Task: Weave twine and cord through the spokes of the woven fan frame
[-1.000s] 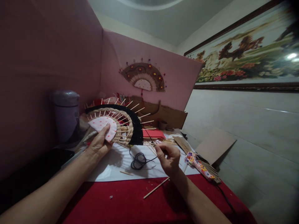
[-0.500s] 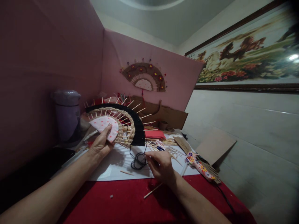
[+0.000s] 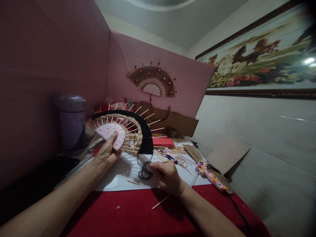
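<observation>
A half-round woven fan (image 3: 146, 138) with thin wooden sticks, a straw-coloured band and a wide black woven band is held up over the table. My left hand (image 3: 108, 150) grips it by the white, pink-dotted half-disc (image 3: 105, 131), thumb on the front and the other fingers behind. From the fan's lower right corner hangs a looped black cord (image 3: 144, 172). Beside those loops my right hand (image 3: 168, 176) is closed, its thumb and index finger pinching the black cord. The other fingers are curled in.
A flowered glue gun (image 3: 211, 176) lies at the right on cardboard. Loose sticks, red paper (image 3: 163, 142) and cords lie behind the fan. A purple flask (image 3: 72, 126) stands at left. A finished fan (image 3: 151, 80) hangs on the pink board. One stick (image 3: 160, 202) rests on the red cloth.
My right hand has shifted slightly left, closer to the black cord loops. The fan and my left hand have hardly moved.
</observation>
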Tool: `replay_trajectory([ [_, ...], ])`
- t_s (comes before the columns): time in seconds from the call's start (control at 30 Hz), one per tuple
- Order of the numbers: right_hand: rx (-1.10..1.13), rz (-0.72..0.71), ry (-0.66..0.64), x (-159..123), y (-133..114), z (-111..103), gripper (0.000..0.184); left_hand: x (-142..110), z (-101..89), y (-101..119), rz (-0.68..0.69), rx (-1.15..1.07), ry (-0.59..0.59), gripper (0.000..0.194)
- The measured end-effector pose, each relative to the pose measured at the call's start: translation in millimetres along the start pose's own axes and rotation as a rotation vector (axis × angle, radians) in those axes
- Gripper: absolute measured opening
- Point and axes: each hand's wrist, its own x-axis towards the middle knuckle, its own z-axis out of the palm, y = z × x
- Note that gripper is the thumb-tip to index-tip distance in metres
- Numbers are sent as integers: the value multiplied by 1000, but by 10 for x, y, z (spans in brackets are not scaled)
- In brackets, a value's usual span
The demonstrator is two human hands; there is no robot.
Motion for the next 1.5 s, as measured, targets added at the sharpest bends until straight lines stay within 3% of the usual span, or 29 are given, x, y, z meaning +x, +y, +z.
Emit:
replay_trajectory([
  [0.17, 7, 10, -38, -2, -2, -14, 20, 15, -22, -9, -5, -17, -16, 32],
  [0.37, 43, 4, -67, 5, -16, -25, 23, 23, -18, -9, 0, 4, -3, 22],
  [0.73, 334, 206, 90, 51, 109, 45, 15, 51, -30, 25, 3, 19, -18, 20],
  [0.9, 448, 415, 248, 67, 178, 95, 15, 60, -35, 18, 2, 59, -53, 18],
  [1.07, 542, 507, 270, 108, 157, 49, 19, 66, -36, 13, 4, 17, -37, 18],
  [1.27, 284, 423, 406, 83, 93, -45, 23, 66, -31, 18, 6, -34, -11, 19],
  [1.5, 137, 256, 561, 54, 25, -74, 1, 61, -22, 18, 14, -3, -16, 24],
])
